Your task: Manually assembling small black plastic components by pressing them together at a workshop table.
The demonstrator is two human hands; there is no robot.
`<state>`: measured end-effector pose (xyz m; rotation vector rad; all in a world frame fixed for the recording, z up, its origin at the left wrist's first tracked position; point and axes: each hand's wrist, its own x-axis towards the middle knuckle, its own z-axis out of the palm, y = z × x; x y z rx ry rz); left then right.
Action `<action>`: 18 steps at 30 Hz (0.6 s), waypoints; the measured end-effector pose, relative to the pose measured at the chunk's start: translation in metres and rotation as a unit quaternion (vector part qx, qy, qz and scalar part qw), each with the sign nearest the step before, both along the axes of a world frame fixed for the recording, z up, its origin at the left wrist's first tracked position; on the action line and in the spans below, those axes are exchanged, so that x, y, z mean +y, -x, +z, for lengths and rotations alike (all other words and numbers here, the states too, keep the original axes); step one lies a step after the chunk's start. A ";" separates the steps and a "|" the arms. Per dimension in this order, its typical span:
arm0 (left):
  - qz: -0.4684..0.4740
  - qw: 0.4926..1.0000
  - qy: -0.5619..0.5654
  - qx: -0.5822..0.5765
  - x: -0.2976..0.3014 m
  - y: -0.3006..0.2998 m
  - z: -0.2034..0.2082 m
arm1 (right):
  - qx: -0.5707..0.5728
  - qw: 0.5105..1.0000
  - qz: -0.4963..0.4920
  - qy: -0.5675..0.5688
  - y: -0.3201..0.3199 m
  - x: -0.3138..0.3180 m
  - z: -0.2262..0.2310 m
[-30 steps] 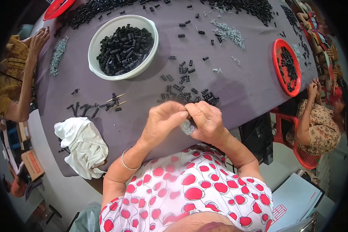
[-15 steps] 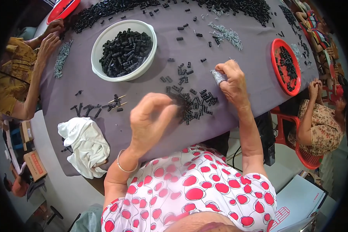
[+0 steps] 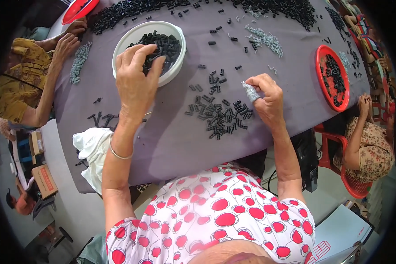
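Note:
My left hand [image 3: 138, 81], fingers apart and slightly curved, is over the near part of a pale round bowl [image 3: 180, 66]. Short black plastic pieces [image 3: 168, 44] fill much of that bowl. My right hand [image 3: 268, 99] is at the right of a loose pile of similar black pieces [image 3: 220, 115]. Its thumb looks covered by a silvery wrapping [image 3: 251, 92], with the forefinger bent against the thumb tip. Whatever may be pinched there is too small to make out. A few tiny metal screws [image 3: 272, 69] lie just beyond this hand.
Small screws form a heap [image 3: 266, 42] farther off. A red tray [image 3: 319, 72] of black pieces stands right. A white cloth [image 3: 90, 147] and more black parts [image 3: 102, 119] lie left. People sit at both sides; a large black mass of pieces [image 3: 281, 11] lines the far side.
My left hand has gone from the pile of black pieces up and left to the bowl, its fingers now wider apart. My right hand stays near the same spot. The view has shifted slightly.

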<state>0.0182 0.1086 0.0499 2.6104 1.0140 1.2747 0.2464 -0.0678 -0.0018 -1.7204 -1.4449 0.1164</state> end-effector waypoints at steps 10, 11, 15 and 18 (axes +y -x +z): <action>-0.313 0.881 0.336 -0.114 -0.082 -0.042 -0.021 | 0.469 0.857 0.139 0.164 0.012 -0.006 0.036; -0.320 0.885 0.313 -0.127 -0.083 -0.043 -0.026 | 0.471 0.856 0.139 0.164 0.013 -0.007 0.035; -0.300 0.902 0.276 -0.144 -0.086 -0.045 -0.033 | 0.514 0.827 0.149 0.173 0.014 -0.009 0.029; -0.304 0.894 0.297 -0.140 -0.086 -0.044 -0.036 | 0.522 0.825 0.137 0.166 0.019 -0.009 0.024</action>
